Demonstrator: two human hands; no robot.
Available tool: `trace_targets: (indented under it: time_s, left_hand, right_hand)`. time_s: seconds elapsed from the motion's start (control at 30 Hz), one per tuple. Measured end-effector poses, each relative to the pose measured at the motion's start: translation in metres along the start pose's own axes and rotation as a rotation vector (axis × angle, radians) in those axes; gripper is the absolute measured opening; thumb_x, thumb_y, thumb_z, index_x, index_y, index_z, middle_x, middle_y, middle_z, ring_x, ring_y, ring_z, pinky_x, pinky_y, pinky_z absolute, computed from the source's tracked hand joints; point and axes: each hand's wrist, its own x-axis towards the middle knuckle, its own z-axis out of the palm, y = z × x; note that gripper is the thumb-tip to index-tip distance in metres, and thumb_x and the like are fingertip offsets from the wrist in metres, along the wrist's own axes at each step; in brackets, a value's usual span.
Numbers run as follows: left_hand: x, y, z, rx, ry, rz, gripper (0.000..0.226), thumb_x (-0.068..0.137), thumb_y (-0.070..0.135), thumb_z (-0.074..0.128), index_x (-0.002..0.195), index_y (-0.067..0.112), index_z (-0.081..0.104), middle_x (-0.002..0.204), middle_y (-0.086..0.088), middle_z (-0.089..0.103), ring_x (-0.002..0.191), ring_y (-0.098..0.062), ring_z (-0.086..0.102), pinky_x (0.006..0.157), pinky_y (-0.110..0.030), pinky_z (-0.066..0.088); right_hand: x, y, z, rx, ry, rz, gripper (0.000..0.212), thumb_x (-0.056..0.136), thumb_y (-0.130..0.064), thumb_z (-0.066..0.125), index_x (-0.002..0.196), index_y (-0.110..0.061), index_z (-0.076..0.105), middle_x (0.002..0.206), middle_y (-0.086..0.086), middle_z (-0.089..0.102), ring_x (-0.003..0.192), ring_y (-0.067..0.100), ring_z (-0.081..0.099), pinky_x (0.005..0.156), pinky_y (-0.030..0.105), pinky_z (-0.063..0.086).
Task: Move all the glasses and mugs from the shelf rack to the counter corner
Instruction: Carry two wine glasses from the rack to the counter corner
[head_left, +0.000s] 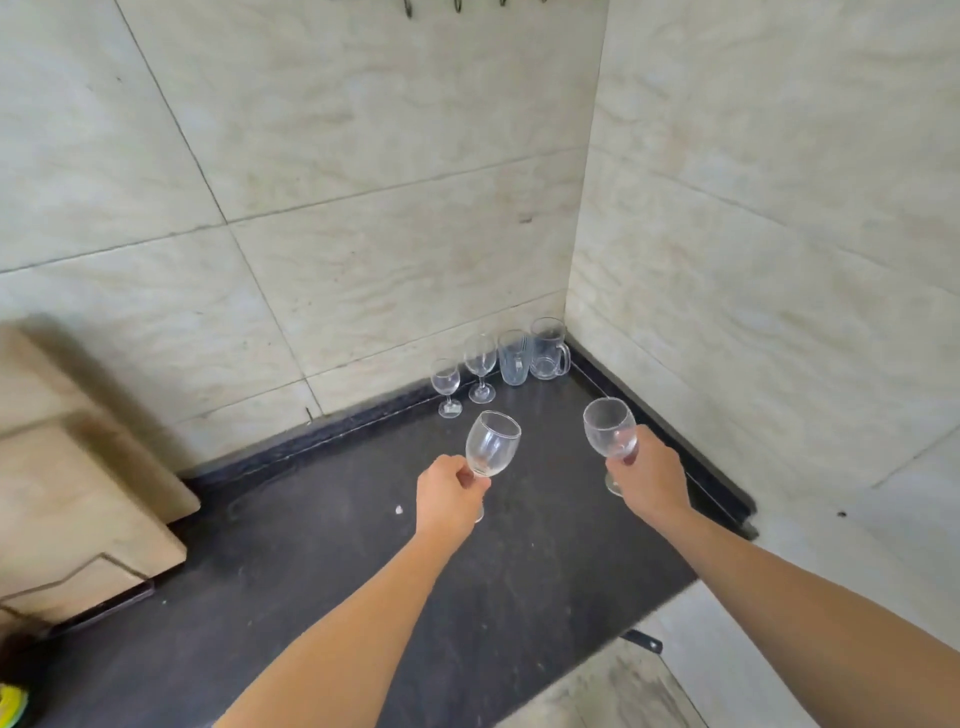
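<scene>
My left hand (451, 493) grips the stem of a clear wine glass (492, 442), tilted slightly right above the dark counter (322, 545). My right hand (648, 480) holds a second clear wine glass (609, 427) by its stem, upright, nearer the right wall. In the counter corner stand two small stemmed glasses (445, 383) (480, 364), a ribbed tumbler (513, 358) and a glass mug (549, 349) with a handle, in a row along the back wall. The shelf rack is out of view.
Tiled walls meet at the corner behind the glasses. Wooden cutting boards (78, 467) lean on the wall at left. Hooks (457, 6) hang at the top edge. A small white speck (399, 510) lies on the counter. The counter's right edge drops off near my right forearm.
</scene>
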Motion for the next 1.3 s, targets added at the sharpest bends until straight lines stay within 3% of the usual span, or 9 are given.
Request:
trace_targets:
  time_s: [0.13,0.23,0.33,0.5,0.67,0.93,1.13,1.2,1.3]
  left_hand:
    - [0.061,0.006,0.025,0.017,-0.030,-0.047,0.021,0.077,0.014,0.071,0.067,0.006,0.055,0.073,0.000,0.052,0.063,-0.013,0.047,0.054,-0.016,0.034]
    - [0.098,0.006,0.050,-0.003,-0.039,-0.091,0.025,0.075,0.014,0.073,0.062,0.010,0.052,0.069,0.003,0.050,0.063,-0.013,0.047,0.054,-0.018,0.032]
    - [0.132,0.002,0.080,-0.012,-0.043,-0.148,0.026,0.075,0.015,0.074,0.062,0.010,0.051,0.068,0.004,0.049,0.062,-0.009,0.046,0.054,-0.018,0.032]
    - [0.187,-0.007,0.134,-0.030,-0.032,-0.264,0.013,0.076,0.010,0.070,0.076,0.000,0.062,0.071,-0.007,0.063,0.062,-0.015,0.051,0.054,-0.019,0.040]
    - [0.231,-0.010,0.182,-0.080,0.029,-0.325,0.008,0.074,0.005,0.069,0.071,0.009,0.063,0.065,0.005,0.064,0.062,-0.009,0.056,0.055,-0.017,0.040]
    - [0.272,-0.014,0.222,-0.091,0.104,-0.350,0.013,0.075,0.019,0.071,0.070,0.012,0.062,0.065,0.004,0.062,0.066,-0.015,0.058,0.058,-0.028,0.045]
    - [0.280,-0.015,0.237,-0.153,0.152,-0.334,0.021,0.080,0.017,0.068,0.066,0.027,0.056,0.066,0.011,0.061,0.062,-0.005,0.056,0.045,-0.009,0.041]
    - [0.278,-0.017,0.237,-0.125,0.123,-0.320,0.013,0.080,0.015,0.067,0.072,0.021,0.059,0.070,0.008,0.063,0.066,-0.010,0.057,0.050,-0.009,0.044]
    - [0.262,-0.025,0.227,0.009,0.079,-0.275,0.009,0.083,0.010,0.065,0.092,0.011,0.063,0.092,-0.002,0.066,0.087,-0.020,0.060,0.076,-0.031,0.051]
  right_hand:
    - [0.060,0.001,0.014,0.036,0.015,0.086,0.012,0.083,-0.013,0.065,0.089,-0.015,0.055,0.069,-0.008,0.058,0.061,0.010,0.056,0.053,0.025,0.041]
    - [0.104,0.010,0.031,0.078,-0.012,0.145,0.013,0.081,-0.013,0.068,0.090,-0.012,0.059,0.076,-0.002,0.062,0.070,0.018,0.060,0.060,0.028,0.044]
    - [0.145,0.024,0.056,0.156,-0.053,0.182,0.016,0.079,-0.010,0.070,0.091,-0.013,0.060,0.079,-0.003,0.061,0.077,0.019,0.061,0.057,0.024,0.041]
    - [0.212,0.045,0.109,0.263,-0.140,0.247,0.026,0.081,-0.008,0.071,0.106,-0.013,0.063,0.096,0.000,0.063,0.087,0.018,0.060,0.074,0.027,0.047]
    - [0.267,0.054,0.149,0.351,-0.141,0.242,0.024,0.078,-0.005,0.071,0.093,-0.019,0.059,0.084,-0.007,0.060,0.081,0.015,0.057,0.059,0.017,0.039]
    - [0.305,0.063,0.178,0.384,-0.130,0.153,0.031,0.076,-0.009,0.078,0.102,-0.013,0.062,0.093,0.000,0.065,0.085,0.016,0.060,0.070,0.023,0.042]
    - [0.307,0.071,0.182,0.348,-0.133,0.077,0.030,0.078,-0.013,0.078,0.099,-0.022,0.059,0.086,-0.011,0.060,0.075,0.001,0.056,0.065,0.010,0.039]
    - [0.305,0.075,0.182,0.303,-0.141,0.051,0.027,0.080,-0.013,0.076,0.099,-0.020,0.059,0.089,-0.007,0.062,0.078,0.005,0.057,0.066,0.012,0.040]
    - [0.295,0.081,0.176,0.182,-0.146,0.018,0.020,0.084,-0.012,0.070,0.102,-0.013,0.060,0.100,0.003,0.066,0.089,0.020,0.060,0.074,0.028,0.046]
